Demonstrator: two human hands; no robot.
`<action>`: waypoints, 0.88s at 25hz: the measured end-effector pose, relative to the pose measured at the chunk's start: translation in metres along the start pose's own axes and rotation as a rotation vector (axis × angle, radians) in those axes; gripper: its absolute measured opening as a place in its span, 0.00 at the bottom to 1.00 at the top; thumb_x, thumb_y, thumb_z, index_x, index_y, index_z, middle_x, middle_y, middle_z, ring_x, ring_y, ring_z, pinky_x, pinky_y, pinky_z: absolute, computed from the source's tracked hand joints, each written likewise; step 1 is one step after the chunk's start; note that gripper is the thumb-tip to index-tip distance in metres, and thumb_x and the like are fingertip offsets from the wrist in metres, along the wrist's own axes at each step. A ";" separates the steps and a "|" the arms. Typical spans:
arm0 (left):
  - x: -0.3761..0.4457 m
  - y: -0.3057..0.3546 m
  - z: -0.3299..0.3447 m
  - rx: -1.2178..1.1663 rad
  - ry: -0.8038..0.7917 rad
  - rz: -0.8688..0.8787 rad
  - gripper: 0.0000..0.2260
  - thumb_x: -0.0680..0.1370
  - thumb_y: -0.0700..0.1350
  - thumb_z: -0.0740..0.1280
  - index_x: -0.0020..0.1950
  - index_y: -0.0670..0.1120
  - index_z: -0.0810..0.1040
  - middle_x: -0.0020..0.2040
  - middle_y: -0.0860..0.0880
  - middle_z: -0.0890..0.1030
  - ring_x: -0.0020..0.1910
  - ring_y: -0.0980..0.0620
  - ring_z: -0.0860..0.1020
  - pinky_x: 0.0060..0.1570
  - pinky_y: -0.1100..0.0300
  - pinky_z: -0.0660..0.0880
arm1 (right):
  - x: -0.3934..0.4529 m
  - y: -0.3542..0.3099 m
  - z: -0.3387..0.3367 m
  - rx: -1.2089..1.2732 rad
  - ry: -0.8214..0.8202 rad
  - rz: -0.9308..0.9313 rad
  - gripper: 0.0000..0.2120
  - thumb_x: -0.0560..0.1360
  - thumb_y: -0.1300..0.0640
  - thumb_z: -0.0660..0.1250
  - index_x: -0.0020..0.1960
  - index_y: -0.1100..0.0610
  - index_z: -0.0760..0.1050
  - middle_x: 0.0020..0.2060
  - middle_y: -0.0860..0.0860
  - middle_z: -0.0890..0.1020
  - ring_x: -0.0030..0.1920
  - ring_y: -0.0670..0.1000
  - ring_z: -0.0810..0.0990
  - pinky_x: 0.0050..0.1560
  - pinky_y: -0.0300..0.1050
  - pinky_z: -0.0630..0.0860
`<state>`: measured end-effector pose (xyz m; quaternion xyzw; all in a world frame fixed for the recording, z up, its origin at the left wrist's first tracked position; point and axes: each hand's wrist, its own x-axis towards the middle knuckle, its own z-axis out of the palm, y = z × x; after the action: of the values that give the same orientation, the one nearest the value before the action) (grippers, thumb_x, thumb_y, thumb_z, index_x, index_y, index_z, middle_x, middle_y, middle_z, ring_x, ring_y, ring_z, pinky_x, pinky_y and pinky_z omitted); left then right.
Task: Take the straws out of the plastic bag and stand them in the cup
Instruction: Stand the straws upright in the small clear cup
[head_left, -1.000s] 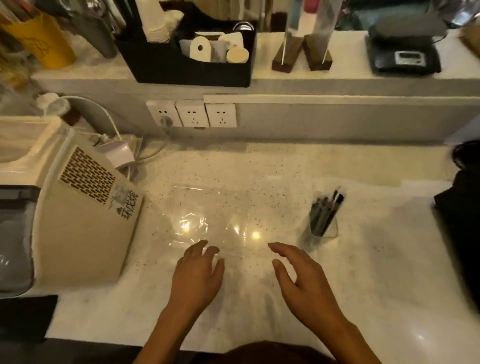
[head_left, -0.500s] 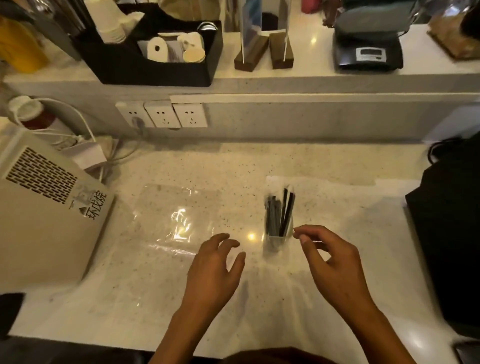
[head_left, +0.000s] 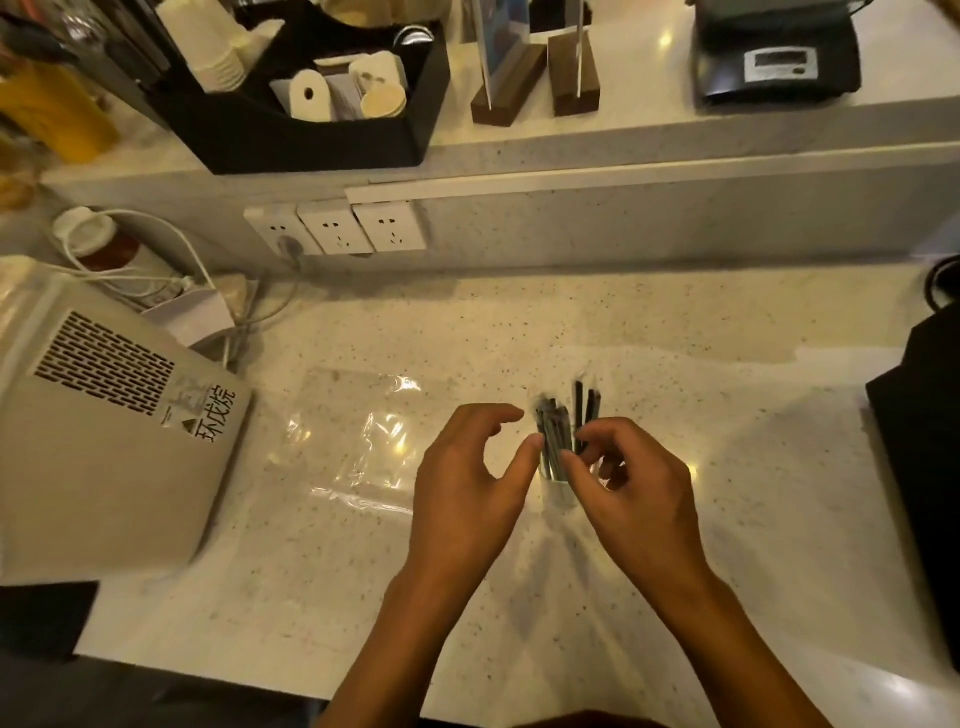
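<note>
- A second ago both hands hovered over the flat plastic bag (head_left: 358, 441), well to the left of the cup; now they have closed in on the cup (head_left: 558, 486), one on each side of it.
- The left hand (head_left: 467, 483) is half open, fingers curled, thumb tip just beside the straws (head_left: 563, 431); it has hold of nothing that I can see.
- The right hand (head_left: 631, 478) has its fingers bunched against the straws above the cup's rim. Whether it pinches one or only touches them, I cannot tell.
- The straws, dark ones, stand in the clear cup on the table (head_left: 727, 519), leaning a little apart at the top.
- The bag lies flat and looks empty on the table, to the left of the hands and apart from them.
- My reading: the emptying is done, and the move to the cup means the work is at its last step, straightening the bunch so that it stands tidy.
- A careless nudge could tip the light cup.
</note>
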<state>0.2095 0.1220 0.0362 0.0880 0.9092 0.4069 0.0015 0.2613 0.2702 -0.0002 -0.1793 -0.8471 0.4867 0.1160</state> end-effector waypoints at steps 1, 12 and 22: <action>0.003 0.002 0.004 -0.015 -0.011 -0.002 0.09 0.77 0.56 0.70 0.57 0.61 0.79 0.53 0.68 0.78 0.55 0.68 0.76 0.49 0.75 0.72 | 0.002 0.000 0.005 -0.003 0.008 -0.018 0.10 0.74 0.48 0.74 0.53 0.44 0.77 0.42 0.39 0.80 0.40 0.41 0.79 0.39 0.30 0.74; 0.009 0.004 0.010 -0.079 -0.020 0.008 0.03 0.78 0.51 0.68 0.50 0.57 0.81 0.45 0.64 0.83 0.49 0.65 0.80 0.46 0.76 0.71 | 0.019 -0.005 0.000 0.098 -0.023 -0.086 0.09 0.77 0.53 0.70 0.57 0.50 0.83 0.47 0.36 0.80 0.50 0.36 0.79 0.46 0.26 0.76; 0.008 0.006 0.019 -0.037 -0.087 -0.020 0.05 0.79 0.49 0.70 0.54 0.58 0.82 0.48 0.65 0.83 0.49 0.65 0.80 0.45 0.75 0.70 | 0.030 -0.035 -0.029 0.410 0.058 0.004 0.12 0.81 0.54 0.66 0.53 0.35 0.79 0.46 0.36 0.85 0.44 0.38 0.84 0.40 0.29 0.78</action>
<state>0.2037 0.1414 0.0282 0.0966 0.9015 0.4193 0.0469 0.2379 0.2894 0.0448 -0.1678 -0.7261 0.6438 0.1735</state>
